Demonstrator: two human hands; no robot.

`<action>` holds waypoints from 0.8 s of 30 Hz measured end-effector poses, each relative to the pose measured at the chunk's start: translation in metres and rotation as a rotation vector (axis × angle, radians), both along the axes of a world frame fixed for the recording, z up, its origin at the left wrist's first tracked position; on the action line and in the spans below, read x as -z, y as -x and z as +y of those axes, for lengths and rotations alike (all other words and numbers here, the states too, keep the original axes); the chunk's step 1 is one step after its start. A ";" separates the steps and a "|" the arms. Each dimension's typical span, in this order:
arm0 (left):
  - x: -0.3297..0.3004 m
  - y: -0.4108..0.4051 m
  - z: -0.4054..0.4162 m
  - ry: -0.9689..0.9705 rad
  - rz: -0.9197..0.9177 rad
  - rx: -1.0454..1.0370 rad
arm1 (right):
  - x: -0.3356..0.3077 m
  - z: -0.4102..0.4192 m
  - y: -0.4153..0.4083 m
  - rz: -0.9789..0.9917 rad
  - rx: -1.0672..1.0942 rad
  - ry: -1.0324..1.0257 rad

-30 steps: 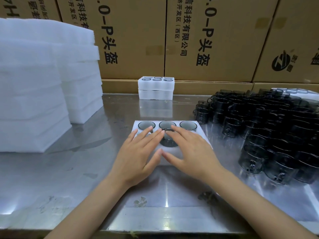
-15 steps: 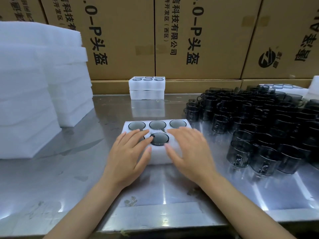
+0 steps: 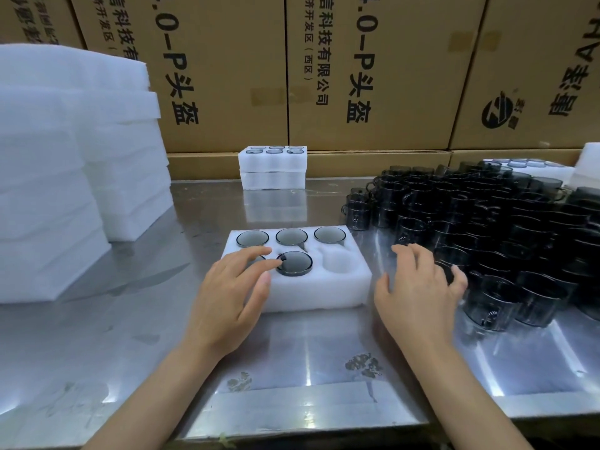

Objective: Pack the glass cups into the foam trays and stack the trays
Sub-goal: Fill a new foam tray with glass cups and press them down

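A white foam tray [image 3: 321, 293] lies on the steel table in front of me. Its back row holds three dark glass cups [image 3: 291, 237], and a fourth cup [image 3: 294, 263] sits in the front middle pocket. The front right pocket [image 3: 339, 264] is empty; my left hand [image 3: 232, 293] covers the front left one. That hand rests on the tray with fingers spread, fingertips touching the fourth cup. My right hand [image 3: 418, 287] hovers open to the right of the tray, fingers reaching the edge of a crowd of loose dark glass cups [image 3: 487, 228].
Two stacked filled trays [image 3: 272, 168] stand at the back of the table. Tall piles of empty white foam trays [image 3: 65, 177] fill the left side. Cardboard boxes [image 3: 367, 69] wall off the back. More foam [image 3: 584, 167] sits far right behind the cups.
My right hand has left the tray and moved right to the loose cups, uncovering the empty front right pocket. My left hand stays on the tray.
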State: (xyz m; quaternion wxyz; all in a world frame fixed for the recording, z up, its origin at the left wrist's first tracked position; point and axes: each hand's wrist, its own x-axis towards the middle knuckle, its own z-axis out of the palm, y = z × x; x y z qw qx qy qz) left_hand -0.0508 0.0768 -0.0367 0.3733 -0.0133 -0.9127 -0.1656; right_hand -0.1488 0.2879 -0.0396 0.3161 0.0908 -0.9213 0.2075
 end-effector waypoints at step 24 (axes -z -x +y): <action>0.002 0.000 -0.009 -0.111 0.025 0.029 | -0.004 0.003 -0.005 -0.045 -0.187 -0.060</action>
